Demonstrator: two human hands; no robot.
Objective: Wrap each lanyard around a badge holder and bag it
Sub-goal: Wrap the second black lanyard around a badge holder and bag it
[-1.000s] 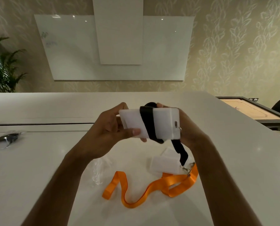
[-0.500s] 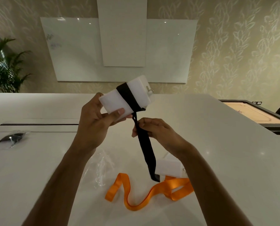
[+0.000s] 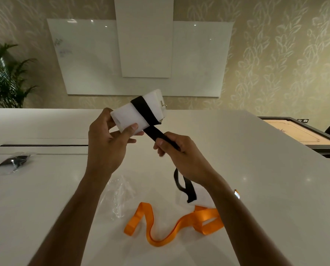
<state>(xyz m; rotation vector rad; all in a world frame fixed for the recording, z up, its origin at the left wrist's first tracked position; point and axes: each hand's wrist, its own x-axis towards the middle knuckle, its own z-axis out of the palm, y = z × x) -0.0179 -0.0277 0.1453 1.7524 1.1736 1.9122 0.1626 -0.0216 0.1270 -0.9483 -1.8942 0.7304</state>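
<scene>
Your left hand [image 3: 104,144] holds the white rectangular plastic badge holder [image 3: 139,112] up above the glossy white table [image 3: 256,169], thumb across its lower edge, fingers curled behind it. The flat black fabric lanyard [image 3: 147,117] crosses the holder in one band, then runs down into your right hand [image 3: 181,158], whose fingers pinch it; its tail hangs below your wrist. Your right forearm half hides a second white holder [image 3: 202,196] and the orange ribbon lanyard [image 3: 166,233]. A crumpled clear plastic bag [image 3: 118,196] is hard to make out.
</scene>
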